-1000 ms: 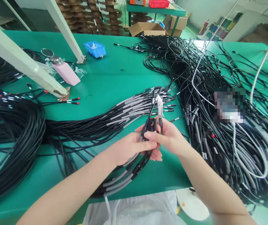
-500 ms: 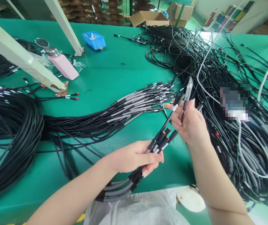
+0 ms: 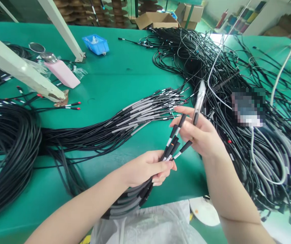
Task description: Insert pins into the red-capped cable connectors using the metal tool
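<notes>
My left hand (image 3: 150,169) is wrapped round a bundle of black cables (image 3: 169,149) with white labels, one with an orange band. Their black ends point up and to the right, and grey-sleeved lengths (image 3: 127,203) hang below the fist. Just above them, my right hand (image 3: 196,130) holds a slim tool with a silvery, transparent-looking tip (image 3: 199,96), pointing up. The right thumb and fingers are at one black cable end (image 3: 182,120). Beyond the hands, a long bundle of grey-sleeved cables (image 3: 142,112) lies on the green table (image 3: 115,78).
Coiled black cables (image 3: 10,142) cover the left side and a big tangled cable pile (image 3: 226,78) the right. A pink bottle (image 3: 62,73), a blue bin (image 3: 96,44) and white metal posts (image 3: 62,28) stand at the back left. A pixelated object (image 3: 248,106) rests on the pile.
My right hand's fingers have closed in on a cable end, and the tool has swung more upright. The cable ends in my left hand have shifted and spread. The view has moved slightly rightward.
</notes>
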Tool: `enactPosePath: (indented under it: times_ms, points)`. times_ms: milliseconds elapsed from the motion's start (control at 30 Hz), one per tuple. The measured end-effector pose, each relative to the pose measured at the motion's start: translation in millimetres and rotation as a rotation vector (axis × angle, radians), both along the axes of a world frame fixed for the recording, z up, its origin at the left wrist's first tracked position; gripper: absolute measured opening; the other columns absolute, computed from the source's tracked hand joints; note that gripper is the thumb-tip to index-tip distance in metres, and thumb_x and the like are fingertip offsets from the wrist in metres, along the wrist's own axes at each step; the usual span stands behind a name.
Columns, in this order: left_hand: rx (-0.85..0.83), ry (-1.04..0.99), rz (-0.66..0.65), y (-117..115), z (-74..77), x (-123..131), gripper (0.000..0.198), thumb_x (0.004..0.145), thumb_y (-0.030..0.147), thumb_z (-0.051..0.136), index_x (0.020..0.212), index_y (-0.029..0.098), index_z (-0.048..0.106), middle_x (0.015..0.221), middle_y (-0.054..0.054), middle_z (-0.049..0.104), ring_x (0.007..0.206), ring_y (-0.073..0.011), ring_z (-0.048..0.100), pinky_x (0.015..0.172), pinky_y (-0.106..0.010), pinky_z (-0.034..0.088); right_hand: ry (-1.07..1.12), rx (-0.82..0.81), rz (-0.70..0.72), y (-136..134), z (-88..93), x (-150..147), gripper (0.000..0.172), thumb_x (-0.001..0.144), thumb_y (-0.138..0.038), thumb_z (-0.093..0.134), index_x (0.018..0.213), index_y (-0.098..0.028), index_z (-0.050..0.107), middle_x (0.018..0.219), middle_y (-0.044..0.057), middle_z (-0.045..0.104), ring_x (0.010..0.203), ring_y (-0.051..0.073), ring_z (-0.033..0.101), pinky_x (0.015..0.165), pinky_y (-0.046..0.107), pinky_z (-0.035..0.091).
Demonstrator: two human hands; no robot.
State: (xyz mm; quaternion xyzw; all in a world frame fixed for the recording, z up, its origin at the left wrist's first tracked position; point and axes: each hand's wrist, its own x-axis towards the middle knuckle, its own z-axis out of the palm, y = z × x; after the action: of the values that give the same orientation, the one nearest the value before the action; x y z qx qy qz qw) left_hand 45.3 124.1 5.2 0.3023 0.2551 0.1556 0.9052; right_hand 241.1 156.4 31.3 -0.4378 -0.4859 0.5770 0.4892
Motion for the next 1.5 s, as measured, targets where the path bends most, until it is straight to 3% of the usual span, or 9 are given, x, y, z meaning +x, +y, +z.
enactPosePath:
  times_ms: [233,400,600,833,1000,1200,1300,1400,1500]
  points:
    - [-0.01,-0.004,0.058,-7.8,-8.1,3.2,0.027,0.085,0.039,0.073,0.088,0.013,0.063,0.055,0.004,0.056,0.043,-0.0075,0.048,0.045,-0.022,0.04,-0.153,0.01,0.102,3.2,-7.7,-1.8,0.016,0.081,-0.033,0.079,0.089,-0.02,0.076,0.09,0.005,0.077,0.074,0.015,0.066,0.064,0.025,0.05]
    - [-0.009,-0.024,0.103,-7.2,-0.6,-3.4,0.016,0.088,0.029,0.068,0.093,0.016,0.06,0.053,0.009,0.049,0.038,-0.0033,0.036,0.04,-0.017,0.035,-0.047,-0.153,0.153,6.5,-15.0,2.7,0.033,0.085,-0.048,0.073,0.084,-0.016,0.066,0.082,0.006,0.075,0.043,0.004,0.037,0.041,0.022,0.024]
    - [0.046,-0.012,0.123,-9.6,-0.1,-1.4,0.024,0.093,0.038,0.066,0.095,0.014,0.061,0.06,0.004,0.058,0.044,-0.0055,0.048,0.046,-0.02,0.045,-0.096,-0.173,0.332,4.6,-9.6,1.9,0.042,0.081,-0.055,0.075,0.079,-0.014,0.071,0.064,0.001,0.062,0.05,0.007,0.041,0.045,0.022,0.028]
    - [0.089,0.103,0.394,-4.7,2.0,2.5,0.024,0.085,0.033,0.076,0.086,0.014,0.061,0.06,0.002,0.066,0.048,-0.0071,0.057,0.05,-0.019,0.046,-0.037,-0.081,-0.115,0.5,-14.1,1.8,0.041,0.086,-0.055,0.071,0.096,-0.016,0.073,0.067,-0.003,0.052,0.045,0.003,0.03,0.04,0.022,0.018]
    - [0.058,0.13,0.43,-3.5,1.9,3.0,0.024,0.081,0.031,0.079,0.088,0.016,0.061,0.064,0.0,0.071,0.05,-0.011,0.063,0.053,-0.022,0.051,-0.115,-0.101,0.124,-6.1,-19.9,-9.3,0.04,0.083,-0.054,0.075,0.082,-0.015,0.068,0.062,-0.002,0.054,0.048,0.005,0.036,0.042,0.02,0.023]
    - [-0.038,0.184,0.639,3.6,3.1,-1.0,0.025,0.081,0.029,0.076,0.073,0.016,0.057,0.064,0.001,0.064,0.058,-0.0076,0.059,0.058,-0.019,0.048,0.17,-0.247,0.133,-6.2,-24.9,-12.9,0.041,0.083,-0.053,0.076,0.077,-0.014,0.064,0.053,-0.004,0.051,0.041,0.002,0.029,0.038,0.018,0.016]
    - [0.015,0.172,0.567,5.3,5.1,-2.8,0.039,0.074,0.042,0.082,0.069,0.017,0.052,0.054,0.008,0.045,0.044,-0.0036,0.035,0.042,-0.018,0.029,0.223,-0.27,0.151,-6.2,-25.2,-17.0,0.038,0.083,-0.049,0.078,0.08,-0.013,0.066,0.053,-0.004,0.054,0.039,0.002,0.031,0.037,0.017,0.017]
    - [0.173,0.348,0.481,2.6,6.3,-0.2,0.045,0.059,0.034,0.092,0.085,0.018,0.059,0.062,0.008,0.05,0.049,-0.0049,0.04,0.045,-0.019,0.031,0.234,-0.273,0.117,-8.6,-25.4,-23.5,0.036,0.083,-0.045,0.079,0.076,-0.014,0.063,0.054,-0.004,0.056,0.038,0.001,0.032,0.036,0.016,0.019]
    - [0.248,0.423,0.4,0.2,4.8,3.8,0.031,0.068,0.027,0.087,0.086,0.018,0.064,0.066,0.006,0.058,0.051,-0.005,0.042,0.046,-0.02,0.03,0.23,-0.264,0.106,-12.2,-26.1,-27.2,0.036,0.084,-0.045,0.078,0.075,-0.016,0.06,0.056,-0.003,0.059,0.038,0.001,0.032,0.036,0.017,0.02]
